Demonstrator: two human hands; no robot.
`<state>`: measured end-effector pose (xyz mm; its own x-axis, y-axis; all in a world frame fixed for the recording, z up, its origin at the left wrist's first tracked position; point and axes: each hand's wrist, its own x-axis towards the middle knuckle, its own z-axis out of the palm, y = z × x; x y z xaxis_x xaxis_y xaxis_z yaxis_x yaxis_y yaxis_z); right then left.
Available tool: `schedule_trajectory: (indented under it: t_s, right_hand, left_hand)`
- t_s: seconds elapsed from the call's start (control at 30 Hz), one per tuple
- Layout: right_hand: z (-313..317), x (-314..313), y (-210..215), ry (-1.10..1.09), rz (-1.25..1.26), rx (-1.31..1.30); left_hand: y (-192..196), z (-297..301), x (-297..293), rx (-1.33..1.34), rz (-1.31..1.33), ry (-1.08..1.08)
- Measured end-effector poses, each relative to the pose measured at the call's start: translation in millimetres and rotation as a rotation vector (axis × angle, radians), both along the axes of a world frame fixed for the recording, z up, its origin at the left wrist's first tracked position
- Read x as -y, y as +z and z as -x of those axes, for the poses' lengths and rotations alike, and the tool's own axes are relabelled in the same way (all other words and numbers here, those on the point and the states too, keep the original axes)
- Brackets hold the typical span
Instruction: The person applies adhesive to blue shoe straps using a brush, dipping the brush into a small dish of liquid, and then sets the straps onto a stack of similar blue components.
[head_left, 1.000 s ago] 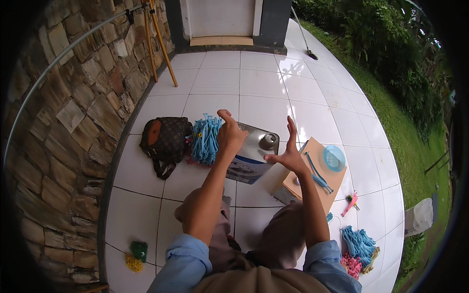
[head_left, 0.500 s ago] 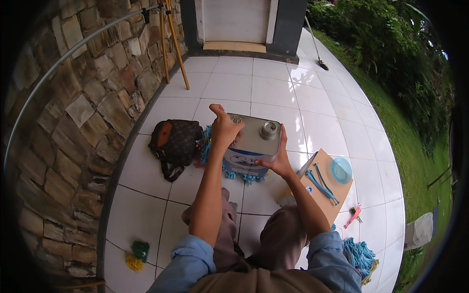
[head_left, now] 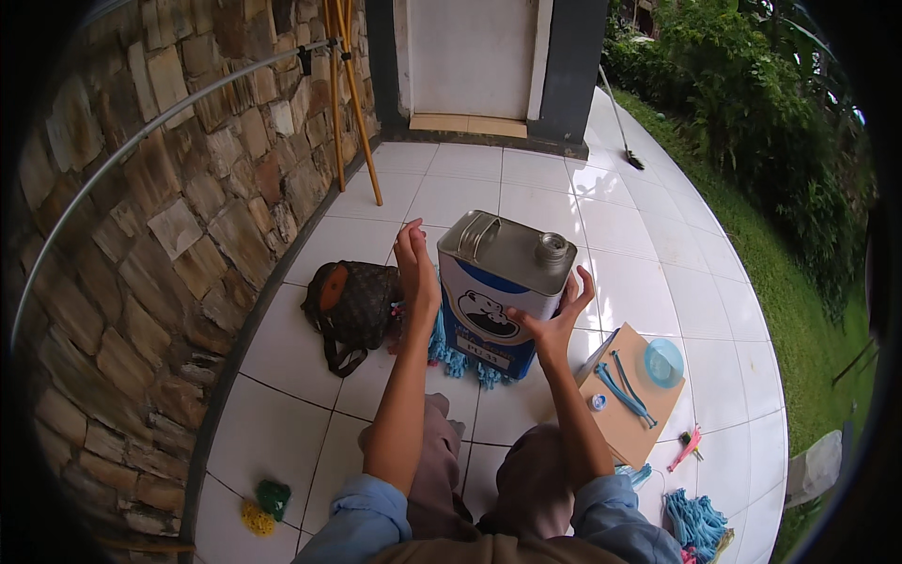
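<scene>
A tall blue and white metal can (head_left: 503, 315) with a silver top stands in front of me, pressing on a bundle of light blue cords (head_left: 460, 362). Its wire handle lies at the top's left side, a round cap at the right. My left hand (head_left: 418, 273) is raised just left of the can, fingers stretched upward, holding nothing. Around the can's right front corner sits my right hand (head_left: 556, 324), its thumb over the front face and its fingers spread by the side; whether they touch is hard to see.
Left of the can lies a dark bag (head_left: 352, 305). At right, a brown board (head_left: 634, 414) bears blue cord pieces (head_left: 625, 390) and a clear blue bowl (head_left: 663, 363). A blue cord bundle (head_left: 695, 522) and a pink item (head_left: 688, 449) lie nearby. A stone wall (head_left: 150, 282) borders the left.
My left hand has let go of the can's handle side and moved left. My right hand's fingers have loosened. The view has tilted upward, showing more of the can's front.
</scene>
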<state>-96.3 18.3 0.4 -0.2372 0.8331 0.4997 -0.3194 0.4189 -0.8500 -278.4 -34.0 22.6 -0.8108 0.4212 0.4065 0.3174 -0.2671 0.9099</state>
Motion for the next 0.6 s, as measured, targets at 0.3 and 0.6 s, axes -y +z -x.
schedule_trajectory:
  t_s: [0.3,0.6]
  right_hand:
    - [-22.1,-12.1,58.0,-0.220,0.020,-0.256]
    - [-105.3,-27.4,44.3,-0.368,-0.034,-0.128]
  left_hand:
    - [-30.6,-63.0,-31.1,0.892,0.130,-0.291]
    - [-62.1,-143.1,-59.5,1.023,0.004,-0.894]
